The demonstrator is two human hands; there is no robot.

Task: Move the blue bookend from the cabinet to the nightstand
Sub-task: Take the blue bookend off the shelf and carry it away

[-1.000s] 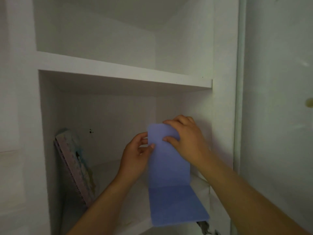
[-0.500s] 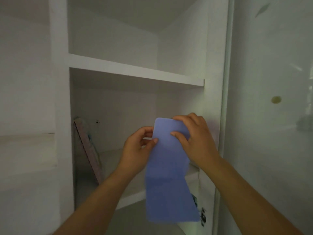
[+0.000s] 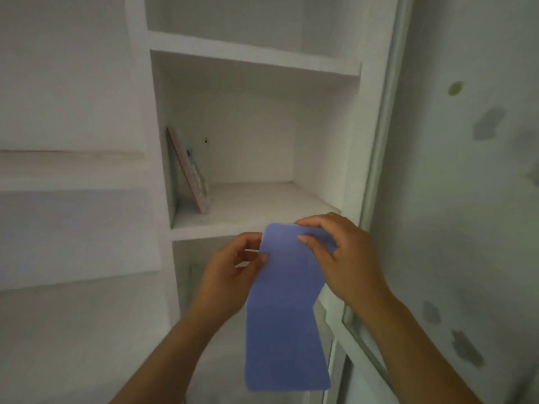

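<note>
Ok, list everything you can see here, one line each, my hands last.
bookend: one, blue, held in the air in front of the cabinet, off the shelf
book: one, pinkish, leaning on the left wall of the middle compartment
cabinet: one, white, open shelves, middle of the view
door: one, pale frame, at the cabinet's right
left hand: one, pinches the bookend's left edge near the top
right hand: one, grips the bookend's top right corner
</note>
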